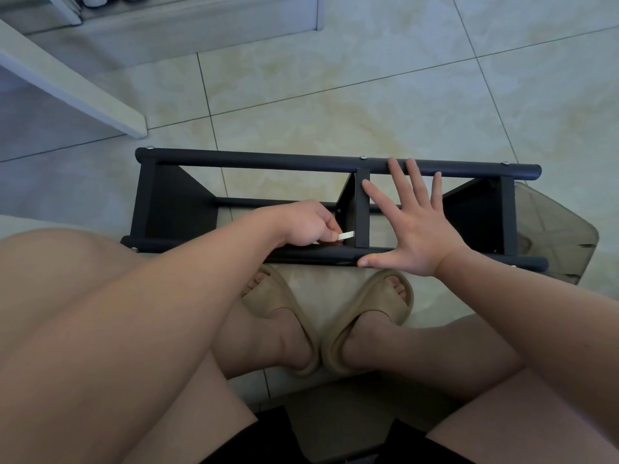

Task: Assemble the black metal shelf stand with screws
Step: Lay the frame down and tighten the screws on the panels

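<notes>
The black metal shelf stand [268, 160] is laid across mid-frame, long axis left to right, steadied by the right hand [413, 226] with fingers spread flat, while a small pale tool [345, 235] is pinched by the left hand [303, 224] just left of the centre crossbar [362, 212].

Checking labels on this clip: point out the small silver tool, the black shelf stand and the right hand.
small silver tool [346, 235]: head view, its exposed end.
black shelf stand [268, 160]: head view, far long tube.
right hand [413, 231]: head view, back of hand.
</notes>
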{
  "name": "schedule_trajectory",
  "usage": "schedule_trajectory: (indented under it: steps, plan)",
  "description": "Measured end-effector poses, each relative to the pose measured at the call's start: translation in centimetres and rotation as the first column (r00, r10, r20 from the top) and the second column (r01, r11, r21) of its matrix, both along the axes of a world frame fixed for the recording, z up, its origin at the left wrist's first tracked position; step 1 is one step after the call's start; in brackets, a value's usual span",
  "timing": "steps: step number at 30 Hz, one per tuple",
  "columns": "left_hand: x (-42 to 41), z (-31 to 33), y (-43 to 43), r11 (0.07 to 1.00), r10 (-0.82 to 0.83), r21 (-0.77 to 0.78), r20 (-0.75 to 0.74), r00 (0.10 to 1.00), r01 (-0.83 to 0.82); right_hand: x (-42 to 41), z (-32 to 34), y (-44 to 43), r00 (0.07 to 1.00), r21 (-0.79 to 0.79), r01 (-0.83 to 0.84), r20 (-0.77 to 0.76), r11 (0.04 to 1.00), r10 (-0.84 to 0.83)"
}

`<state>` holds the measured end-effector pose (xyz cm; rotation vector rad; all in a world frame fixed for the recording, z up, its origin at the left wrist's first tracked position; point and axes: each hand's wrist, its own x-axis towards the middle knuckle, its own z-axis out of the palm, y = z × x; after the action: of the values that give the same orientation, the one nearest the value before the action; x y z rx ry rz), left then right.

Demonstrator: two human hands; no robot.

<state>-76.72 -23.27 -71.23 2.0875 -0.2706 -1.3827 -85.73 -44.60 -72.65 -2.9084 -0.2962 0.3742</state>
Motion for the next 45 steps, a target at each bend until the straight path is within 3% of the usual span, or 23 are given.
schedule_trajectory:
  steps: [5, 10, 12, 15, 18, 21, 24, 32, 45]
  plan:
    - [0.0, -0.1, -0.3, 0.998, -0.055, 0.037, 0.035, 0.998, 0.054, 0.1, -0.1, 0.0, 1.000, -0.008, 0.000, -0.003, 1.000, 0.000]
    - [0.4, 0.0, -0.7, 0.975, -0.193, 0.152, 0.225, 0.955, 0.161, 0.0, -0.1, -0.1, 1.000, -0.010, -0.001, -0.002, 1.000, 0.001]
    - [0.7, 0.1, -0.8, 0.980, -0.175, 0.135, 0.259, 0.950, 0.144, 0.0, -0.1, -0.1, 1.000, -0.013, -0.003, -0.003, 1.000, 0.003]
    - [1.1, 0.3, -1.0, 0.998, -0.052, 0.045, 0.213, 0.976, 0.043, 0.1, 0.0, -0.1, 1.000, -0.013, -0.002, -0.009, 1.000, 0.002]
    - [1.0, 0.2, -1.1, 0.988, 0.150, -0.049, 0.038, 0.988, -0.148, 0.1, 0.0, 0.0, 1.000, -0.008, 0.000, -0.015, 1.000, 0.000]
    - [0.8, -0.1, -1.3, 0.946, 0.307, -0.057, -0.142, 0.941, -0.318, 0.1, 0.0, -0.1, 1.000, -0.004, -0.001, -0.012, 1.000, 0.001]
    - [0.4, -0.4, -1.8, 0.897, 0.428, -0.047, -0.167, 0.888, -0.440, 0.1, -0.1, -0.1, 1.000, 0.003, -0.001, -0.006, 1.000, 0.001]
    - [0.1, 0.0, -2.5, 0.856, 0.514, -0.024, -0.086, 0.854, -0.517, 0.1, -0.1, -0.1, 1.000, 0.000, -0.001, -0.005, 1.000, 0.001]
    - [-0.1, 0.2, -2.6, 0.844, 0.528, -0.003, -0.161, 0.834, -0.536, 0.1, 0.1, 0.0, 1.000, 0.000, 0.002, -0.010, 1.000, -0.002]
